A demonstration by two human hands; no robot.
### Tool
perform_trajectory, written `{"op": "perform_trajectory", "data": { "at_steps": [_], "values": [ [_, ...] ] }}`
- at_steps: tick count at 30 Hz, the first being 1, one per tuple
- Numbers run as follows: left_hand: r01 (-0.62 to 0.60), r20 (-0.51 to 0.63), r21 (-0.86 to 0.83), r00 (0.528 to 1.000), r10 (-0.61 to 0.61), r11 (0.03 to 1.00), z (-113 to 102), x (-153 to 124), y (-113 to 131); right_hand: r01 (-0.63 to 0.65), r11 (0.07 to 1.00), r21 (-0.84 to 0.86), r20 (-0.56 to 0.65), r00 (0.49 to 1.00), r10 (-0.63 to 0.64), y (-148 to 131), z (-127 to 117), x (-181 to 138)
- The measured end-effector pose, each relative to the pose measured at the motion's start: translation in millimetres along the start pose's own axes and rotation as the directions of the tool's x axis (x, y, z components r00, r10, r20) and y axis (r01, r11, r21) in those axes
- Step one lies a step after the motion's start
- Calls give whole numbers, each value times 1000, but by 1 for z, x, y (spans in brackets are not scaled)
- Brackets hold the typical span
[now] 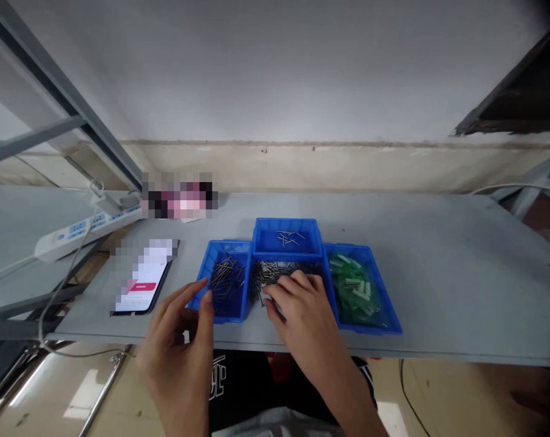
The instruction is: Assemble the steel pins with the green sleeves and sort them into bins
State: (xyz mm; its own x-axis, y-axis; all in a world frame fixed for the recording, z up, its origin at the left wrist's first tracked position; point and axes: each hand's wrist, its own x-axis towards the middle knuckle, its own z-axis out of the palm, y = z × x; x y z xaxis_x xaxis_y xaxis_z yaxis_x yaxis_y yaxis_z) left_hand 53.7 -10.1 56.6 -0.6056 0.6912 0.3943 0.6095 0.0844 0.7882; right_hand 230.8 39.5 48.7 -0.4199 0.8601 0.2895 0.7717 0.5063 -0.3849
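My left hand (177, 340) is beside the left blue bin (246, 291), its thumb and index fingertip a little apart with nothing visible between them. That bin contains loose thin metal pins, some brassy, resembling nails or screws (227, 273). My right hand (302, 306) reaches over the middle blue bin (332, 297), fingers bent and thumb close to the index fingertip. Beneath it lies a heap of similar metal pins (268, 270). Whatever is between the right fingertips is too small to make out.
Behind the middle one, a blue bin (286, 224) has several pins. The right blue bin (391, 318) holds green plastic with pale pieces (359, 288). A phone (142, 291) lies left on the grey table (461, 273); beyond it are a power strip (86, 233) and a blurred pink object (179, 197).
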Motion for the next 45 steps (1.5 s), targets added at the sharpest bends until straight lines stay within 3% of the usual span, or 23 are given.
{"op": "perform_trajectory", "data": {
  "at_steps": [5,11,19,23,26,28,31,34,37,40,45],
  "values": [
    [74,7,-110,997,-73,991,0,-2,5,37,998,-56,80,996,-33,-10,13,-2],
    [126,62,-176,991,-117,976,1,-8,2,10,985,-170,18,1000,-7,-13,25,-9],
    [163,46,-241,987,-156,957,4,-9,14,-15,977,-214,5,1000,17,-12,24,-17],
    [136,66,-226,990,-124,965,2,-10,10,-68,978,-198,-16,998,66,-16,26,-16],
    [130,62,-223,991,-119,966,1,-16,9,-144,984,-106,-97,986,134,-20,21,-18],
    [80,83,-245,995,-61,966,1,-20,13,-175,985,-10,-181,969,170,-21,11,-22],
    [-80,209,-297,967,146,952,3,-22,25,-182,975,128,-304,929,213,-20,-10,-30],
    [-253,335,-362,863,378,897,9,-22,38,-156,961,227,-374,897,234,-15,-34,-38],
    [-328,392,-465,756,524,822,19,-25,44,-134,964,231,-378,900,216,-7,-50,-45],
    [-324,426,-510,709,562,796,28,-31,42,-129,965,230,-387,897,213,-1,-56,-49],
    [-303,422,-496,735,531,814,34,-34,38,-125,955,267,-407,884,229,-1,-60,-49]
  ]
}}
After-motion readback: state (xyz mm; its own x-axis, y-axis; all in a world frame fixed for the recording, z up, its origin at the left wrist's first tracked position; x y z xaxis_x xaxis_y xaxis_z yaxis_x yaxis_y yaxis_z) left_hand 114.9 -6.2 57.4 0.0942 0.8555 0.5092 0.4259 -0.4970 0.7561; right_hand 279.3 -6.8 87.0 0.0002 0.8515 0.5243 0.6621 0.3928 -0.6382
